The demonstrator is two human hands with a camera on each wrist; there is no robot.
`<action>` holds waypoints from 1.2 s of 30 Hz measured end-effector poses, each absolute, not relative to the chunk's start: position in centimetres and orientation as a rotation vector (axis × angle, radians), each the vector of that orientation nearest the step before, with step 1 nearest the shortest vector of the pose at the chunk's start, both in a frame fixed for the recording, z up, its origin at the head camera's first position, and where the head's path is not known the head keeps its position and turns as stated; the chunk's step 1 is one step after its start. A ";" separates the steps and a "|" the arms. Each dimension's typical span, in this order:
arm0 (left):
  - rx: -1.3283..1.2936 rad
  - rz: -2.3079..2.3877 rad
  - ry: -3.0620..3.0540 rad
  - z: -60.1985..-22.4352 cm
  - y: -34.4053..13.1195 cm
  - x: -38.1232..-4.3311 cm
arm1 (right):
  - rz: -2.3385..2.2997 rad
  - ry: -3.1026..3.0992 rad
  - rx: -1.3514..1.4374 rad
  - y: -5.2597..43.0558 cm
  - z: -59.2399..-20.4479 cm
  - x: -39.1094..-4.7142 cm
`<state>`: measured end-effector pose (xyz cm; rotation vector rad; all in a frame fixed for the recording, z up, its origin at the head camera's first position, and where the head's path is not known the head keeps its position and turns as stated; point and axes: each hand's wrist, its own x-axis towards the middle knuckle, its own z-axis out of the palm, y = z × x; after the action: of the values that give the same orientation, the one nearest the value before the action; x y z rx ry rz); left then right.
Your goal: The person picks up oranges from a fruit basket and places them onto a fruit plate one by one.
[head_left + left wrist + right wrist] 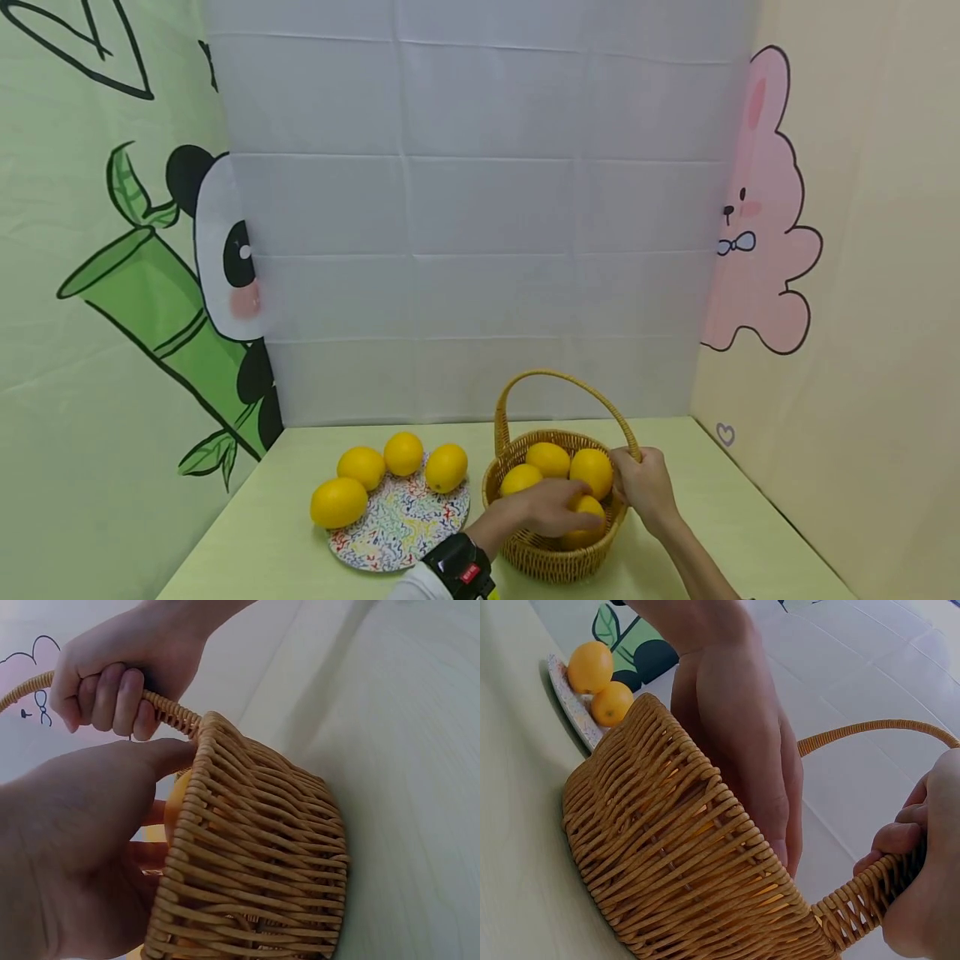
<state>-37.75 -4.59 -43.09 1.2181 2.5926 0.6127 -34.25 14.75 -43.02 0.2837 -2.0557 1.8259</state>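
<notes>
A wicker basket (pixel 551 568) with a tall arched handle (pixel 570 380) stands on the table, several yellow lemons inside it. My right hand (pixel 648 487) grips the handle low at its right side, fingers wrapped round it in the left wrist view. Reaching in over the front rim, my left hand (pixel 551 507) has its fingers around the front lemon (pixel 583 537); the palm covers part of that fruit. Behind it lie another lemon (pixel 591 471) at the right and a lemon (pixel 547 459) at the back. In the right wrist view the left fingertips are hidden behind the basket wall (pixel 682 847).
Left of the basket lies a round plate (pixel 405 525) with a colourful speckled pattern. Several lemons sit along its left and back edge, one lemon (pixel 339 502) overhanging the rim. A grey backdrop (pixel 480 292) rises behind the table, with printed side walls left and right.
</notes>
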 end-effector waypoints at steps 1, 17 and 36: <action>1.202 0.611 2.597 -43.2 -4.5 -37.8 | 1.824 -2.056 0.284 14.7 -43.0 -34.3; 1.193 0.638 2.626 -43.9 -4.3 -38.2 | 1.829 -2.049 0.291 14.7 -43.0 -34.4; 1.358 0.786 2.755 -44.8 -5.3 -38.5 | 1.809 -2.061 0.284 14.7 -43.1 -34.4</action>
<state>-38.51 -5.31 -44.75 1.3578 2.7551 0.7863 -34.37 14.70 -43.08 0.2841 -2.0605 1.8087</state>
